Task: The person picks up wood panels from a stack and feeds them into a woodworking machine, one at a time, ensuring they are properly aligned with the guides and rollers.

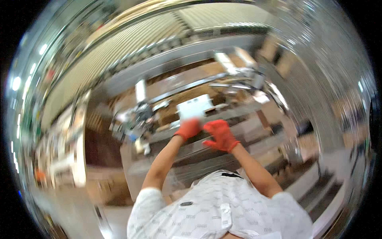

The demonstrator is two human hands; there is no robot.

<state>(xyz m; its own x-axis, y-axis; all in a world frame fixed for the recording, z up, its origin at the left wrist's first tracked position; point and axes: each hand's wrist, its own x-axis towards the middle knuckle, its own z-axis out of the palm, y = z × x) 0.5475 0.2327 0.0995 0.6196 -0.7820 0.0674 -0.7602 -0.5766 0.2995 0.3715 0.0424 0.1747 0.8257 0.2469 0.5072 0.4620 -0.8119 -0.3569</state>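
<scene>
A red glove covers my left hand (189,128), which is at the near edge of a white rectangular panel (195,106). Motion blur smears its fingers, so I cannot tell whether they grip the panel or only overlap it. Just to the right is my right hand (221,136), also in a red glove. Its thumb stands apart from the fingers, and nothing shows between them. Beneath both hands lies a brown-grey work surface (195,153) with long strips across it. Behind the panel runs a long metal rail (187,87).
Dark metal clamp-like hardware (144,112) stands left of the panel, with more metal fittings (248,75) to the right. White blocks (141,91) sit along the back. Beyond them stretches a ribbed roller conveyor (139,38). A cardboard box (105,191) is at lower left.
</scene>
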